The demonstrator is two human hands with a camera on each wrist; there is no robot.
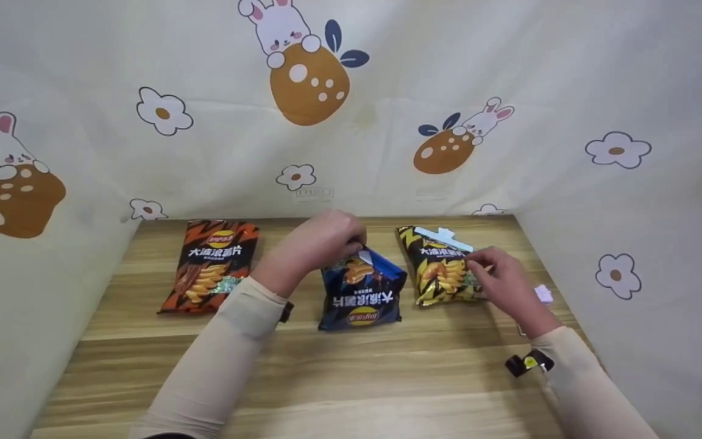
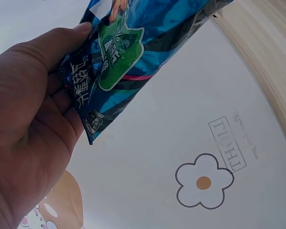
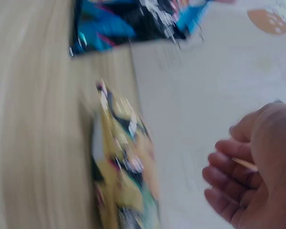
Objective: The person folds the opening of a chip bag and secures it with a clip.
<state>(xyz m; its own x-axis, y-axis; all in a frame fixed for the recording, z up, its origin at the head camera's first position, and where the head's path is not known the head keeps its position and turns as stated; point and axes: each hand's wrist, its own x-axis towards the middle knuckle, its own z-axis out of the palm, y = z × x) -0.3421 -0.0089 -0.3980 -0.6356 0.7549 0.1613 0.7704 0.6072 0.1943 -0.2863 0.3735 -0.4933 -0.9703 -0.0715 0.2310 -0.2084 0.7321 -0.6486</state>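
My left hand point(image 1: 326, 241) pinches the far edge of a blue-and-black chip bag point(image 1: 360, 299), whose print faces upside down. That edge looks folded over at the corner. In the left wrist view, the thumb point(image 2: 69, 40) presses on the front of the bag point(image 2: 128, 57) and the fingers lie behind it. My right hand point(image 1: 500, 280) hovers by the right side of a yellow-and-black chip bag point(image 1: 442, 280). Its fingers are loosely bent with nothing between them, as the right wrist view shows of the hand point(image 3: 262, 171). A light blue clip point(image 1: 445, 238) sits across the yellow bag's far edge.
A red-and-black chip bag point(image 1: 211, 268) lies at the left of the wooden table point(image 1: 351, 378). A small whitish object point(image 1: 543, 294), partly behind the right wrist, lies near the right edge. Patterned cloth walls point(image 1: 217, 164) stand behind and on both sides.
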